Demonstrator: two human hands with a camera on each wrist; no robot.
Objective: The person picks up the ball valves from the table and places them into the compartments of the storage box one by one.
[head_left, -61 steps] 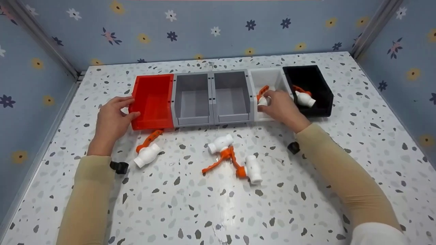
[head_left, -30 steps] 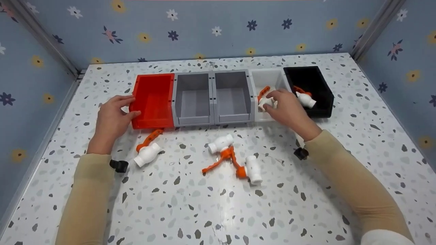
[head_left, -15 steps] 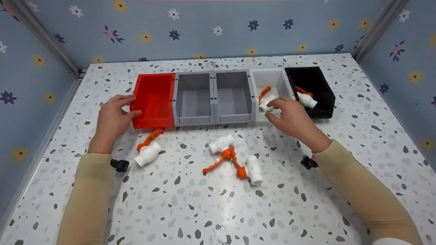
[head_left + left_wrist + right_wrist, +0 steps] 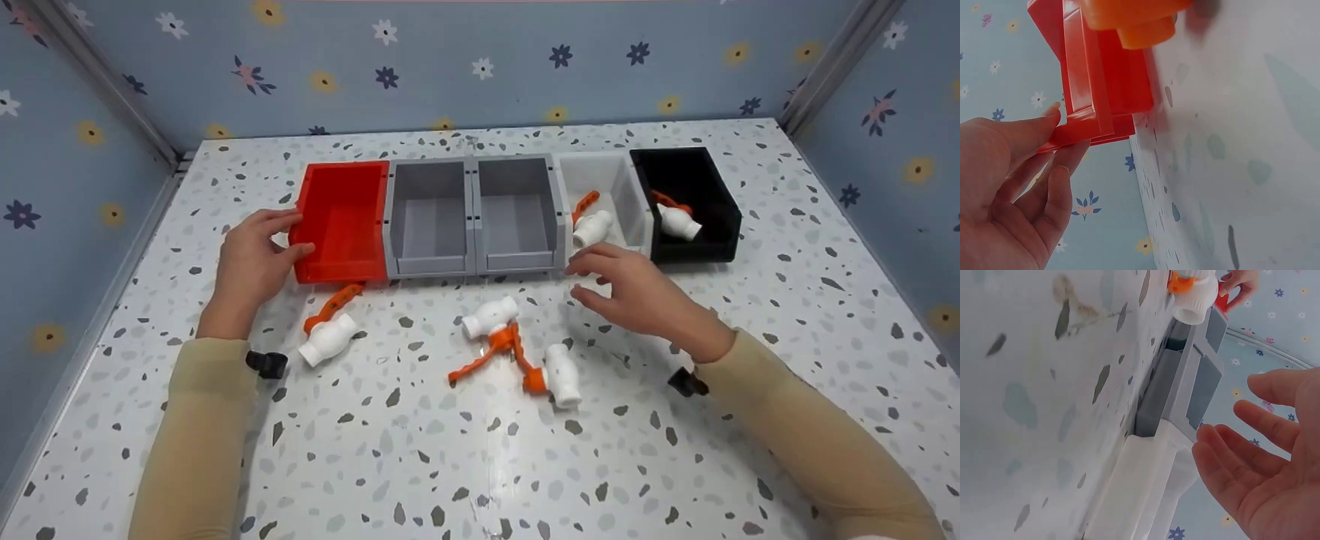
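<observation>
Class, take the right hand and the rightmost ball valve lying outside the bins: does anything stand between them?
Nothing visible does: in the head view, only bare speckled tabletop shows between the right hand and that ball valve. Its orange handle extends toward the neighbouring ball valve.

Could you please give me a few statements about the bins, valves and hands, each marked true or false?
1. The left hand grips the red bin. True.
2. Three ball valves lie on the table. True.
3. The right hand holds a ball valve. False: it holds nothing.
4. A ball valve lies in the black bin. True.
5. The white bin stands beside the red bin. False: it stands between a gray bin and the black bin.
</observation>
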